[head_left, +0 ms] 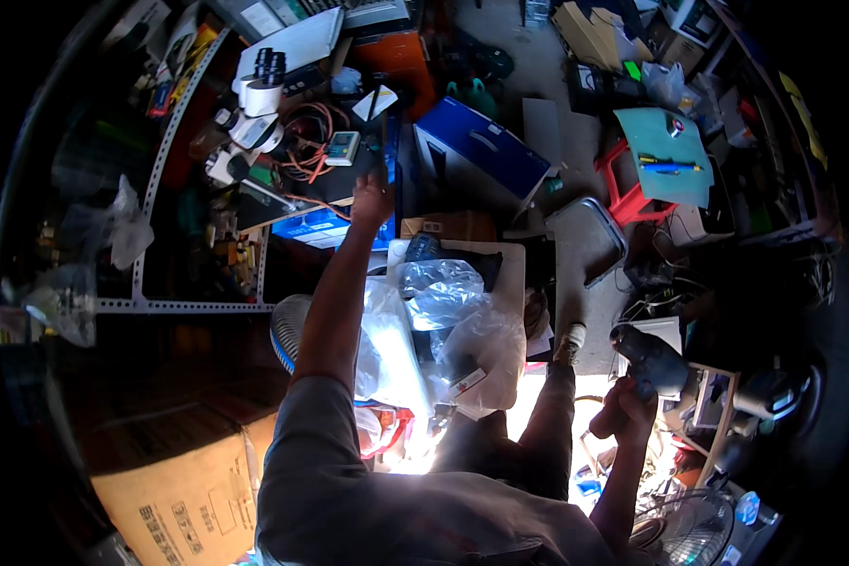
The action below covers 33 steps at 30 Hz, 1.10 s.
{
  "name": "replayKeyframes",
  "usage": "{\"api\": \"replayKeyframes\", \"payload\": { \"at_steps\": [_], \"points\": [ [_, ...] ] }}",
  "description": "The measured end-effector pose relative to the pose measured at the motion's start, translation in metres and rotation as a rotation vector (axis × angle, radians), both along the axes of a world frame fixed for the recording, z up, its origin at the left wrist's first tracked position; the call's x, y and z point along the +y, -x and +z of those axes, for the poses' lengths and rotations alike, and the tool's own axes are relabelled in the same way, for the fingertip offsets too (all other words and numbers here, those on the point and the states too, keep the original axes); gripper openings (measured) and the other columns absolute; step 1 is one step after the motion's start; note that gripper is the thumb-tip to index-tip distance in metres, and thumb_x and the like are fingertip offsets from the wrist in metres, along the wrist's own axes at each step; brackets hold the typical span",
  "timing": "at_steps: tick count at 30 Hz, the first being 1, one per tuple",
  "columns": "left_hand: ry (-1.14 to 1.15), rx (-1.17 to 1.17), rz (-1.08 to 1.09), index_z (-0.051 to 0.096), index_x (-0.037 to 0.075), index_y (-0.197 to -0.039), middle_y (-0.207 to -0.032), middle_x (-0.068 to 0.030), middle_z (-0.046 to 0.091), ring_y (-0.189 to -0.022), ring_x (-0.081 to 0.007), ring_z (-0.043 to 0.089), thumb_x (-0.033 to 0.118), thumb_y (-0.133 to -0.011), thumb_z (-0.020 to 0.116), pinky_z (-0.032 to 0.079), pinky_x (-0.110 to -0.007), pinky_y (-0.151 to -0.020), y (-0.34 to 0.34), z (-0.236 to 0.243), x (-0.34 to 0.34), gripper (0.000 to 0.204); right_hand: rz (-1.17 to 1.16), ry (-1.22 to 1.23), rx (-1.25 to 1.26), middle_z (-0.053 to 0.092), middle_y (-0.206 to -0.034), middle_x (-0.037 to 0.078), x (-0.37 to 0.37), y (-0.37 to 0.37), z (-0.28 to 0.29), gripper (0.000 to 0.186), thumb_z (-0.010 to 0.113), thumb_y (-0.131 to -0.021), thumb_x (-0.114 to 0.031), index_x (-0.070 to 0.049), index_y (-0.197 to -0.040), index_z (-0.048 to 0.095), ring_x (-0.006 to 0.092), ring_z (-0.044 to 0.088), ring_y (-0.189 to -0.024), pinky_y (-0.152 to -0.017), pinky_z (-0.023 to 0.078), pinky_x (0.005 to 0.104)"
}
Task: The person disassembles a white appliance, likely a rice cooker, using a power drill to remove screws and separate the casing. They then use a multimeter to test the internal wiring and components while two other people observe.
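My right hand (637,404) is closed around the handle of a dark, drill-shaped power tool (655,362), held low at the right. Stretched forward, my left hand (373,200) is over the near right edge of a dark bench top (349,181). Its fingers look loosely extended, with nothing visible in them, though shadow blurs their tips. Beyond it on the bench lie a small meter with a screen (342,148) and a coil of reddish cable (304,132). A white microscope (258,108) stands to their left.
A tray (509,283) of clear plastic bags (441,288) lies before me. Past it is a blue box (481,141). A red stool (627,189) stands right, a fan (689,528) lower right. Metal shelving (184,307) and a large cardboard box (184,500) are left.
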<state>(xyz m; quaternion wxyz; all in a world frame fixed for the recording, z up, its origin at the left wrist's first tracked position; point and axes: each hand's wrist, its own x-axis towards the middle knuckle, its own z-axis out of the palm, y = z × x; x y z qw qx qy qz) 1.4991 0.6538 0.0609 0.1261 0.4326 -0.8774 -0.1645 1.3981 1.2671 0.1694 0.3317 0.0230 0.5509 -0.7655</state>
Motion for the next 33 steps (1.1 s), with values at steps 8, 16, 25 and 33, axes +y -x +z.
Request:
{"api": "replayKeyframes", "payload": {
  "at_steps": [8,16,25,33],
  "points": [
    [0.172,-0.442,-0.031,0.040,0.014,-0.141,-0.142,-0.0224,0.042,-0.124,-0.0464,0.046,0.058,-0.088,0.053,0.039,-0.059,-0.100,0.032,-0.065,-0.094,0.071,-0.151,-0.252,-0.038,0.063,-0.077,0.009,0.002,-0.095,0.051,0.033,0.068,-0.066,-0.004,0.000,-0.097,0.059,0.0184,0.060,-0.066,-0.062,0.049,0.0309],
    [0.794,-0.588,-0.297,0.067,0.011,-0.089,-0.079,-0.0095,0.070,-0.074,-0.0290,0.073,0.045,-0.095,0.049,0.060,-0.042,-0.060,-0.018,-0.099,-0.179,0.038,-0.075,-0.282,-0.237,0.067,-0.083,0.005,0.033,-0.135,0.065,0.018,0.072,-0.077,-0.006,0.000,-0.092,0.066,0.0140,0.064,-0.076,-0.069,0.050,0.0273],
    [0.354,-0.605,0.216,0.071,0.008,-0.102,-0.103,-0.0142,0.071,-0.096,-0.0327,0.068,0.051,-0.086,0.061,0.055,-0.047,-0.077,0.018,-0.049,-0.141,0.047,-0.078,-0.331,-0.212,0.069,-0.092,0.002,0.081,-0.179,0.068,0.030,0.078,-0.071,-0.002,-0.004,-0.099,0.068,0.0109,0.062,-0.083,-0.076,0.049,0.0271],
    [0.442,-0.636,0.084,0.071,0.008,-0.103,-0.106,-0.0148,0.070,-0.096,-0.0345,0.068,0.051,-0.088,0.058,0.055,-0.047,-0.079,0.016,-0.059,-0.168,0.047,-0.388,0.100,-0.286,0.059,-0.119,0.017,0.103,-0.218,0.077,0.075,0.083,-0.069,-0.010,0.003,-0.132,0.044,0.0248,0.060,-0.107,-0.091,0.050,0.0383]
  ]
}}
